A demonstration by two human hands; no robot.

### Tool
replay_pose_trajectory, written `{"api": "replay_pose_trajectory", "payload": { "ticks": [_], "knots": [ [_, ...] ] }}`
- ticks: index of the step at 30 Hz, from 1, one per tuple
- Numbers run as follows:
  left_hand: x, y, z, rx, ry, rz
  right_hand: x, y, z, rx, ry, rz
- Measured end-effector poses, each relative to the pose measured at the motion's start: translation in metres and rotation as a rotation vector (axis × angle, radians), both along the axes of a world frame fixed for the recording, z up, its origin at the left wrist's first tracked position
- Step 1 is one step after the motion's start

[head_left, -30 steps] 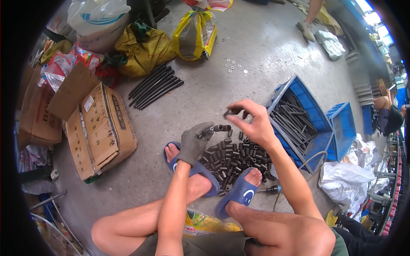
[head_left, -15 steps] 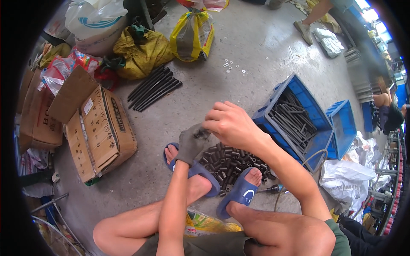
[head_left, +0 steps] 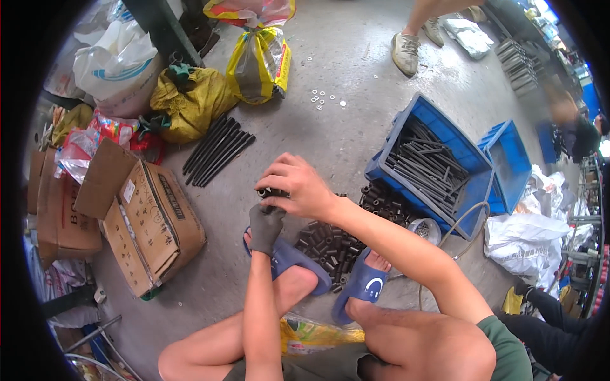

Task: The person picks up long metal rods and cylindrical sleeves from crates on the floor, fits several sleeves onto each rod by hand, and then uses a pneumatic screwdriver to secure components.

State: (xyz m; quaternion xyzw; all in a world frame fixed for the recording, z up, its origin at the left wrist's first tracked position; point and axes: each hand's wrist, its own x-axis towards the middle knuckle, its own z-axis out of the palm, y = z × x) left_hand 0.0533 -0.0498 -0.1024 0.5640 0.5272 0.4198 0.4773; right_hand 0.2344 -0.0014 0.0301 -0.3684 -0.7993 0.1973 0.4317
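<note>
My bare right hand (head_left: 297, 185) is closed around a short black tube (head_left: 271, 192), whose open end shows between thumb and fingers. Just below it, touching or nearly so, is my left hand (head_left: 266, 223) in a grey glove, its fingers curled; what they grip is hidden. Both hands are above the floor in front of my left foot. Between my feet and beyond lies a heap of short black tubes (head_left: 330, 247), partly covered by my right forearm.
To the right stands a blue crate (head_left: 426, 209) of long black rods, with a small round tub (head_left: 424, 231) of metal parts near it. Black bars (head_left: 219, 150) lie beside an open cardboard box (head_left: 149, 222). Washers (head_left: 323, 98) dot the floor; another person's shoe (head_left: 405, 54) is beyond.
My hands have shifted left and a little down, and the black tube now shows in my right hand. The view has turned slightly. The other person's feet have come nearer.
</note>
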Motion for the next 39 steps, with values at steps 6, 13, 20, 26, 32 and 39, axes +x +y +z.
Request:
{"api": "replay_pose_trajectory", "payload": {
  "ticks": [6,13,20,26,32,39],
  "knots": [
    [-0.01,0.004,-0.001,-0.066,-0.075,-0.022,0.004,0.002,0.009,-0.034,0.004,0.094],
    [-0.008,0.005,0.002,0.142,0.217,-0.017,-0.008,0.0,0.009,0.048,-0.204,0.025],
    [-0.026,0.003,-0.036,0.103,0.265,-0.031,-0.028,-0.004,-0.007,0.106,-0.298,-0.049],
    [-0.04,-0.007,-0.025,-0.01,0.109,-0.076,-0.029,-0.024,-0.007,0.045,-0.204,-0.128],
    [-0.019,-0.019,0.061,0.029,-0.141,0.019,-0.04,-0.047,0.016,-0.217,-0.1,-0.003],
    [0.026,-0.014,0.115,0.05,-0.223,0.196,0.066,-0.104,0.04,-0.263,0.122,-0.354]
  ]
}}
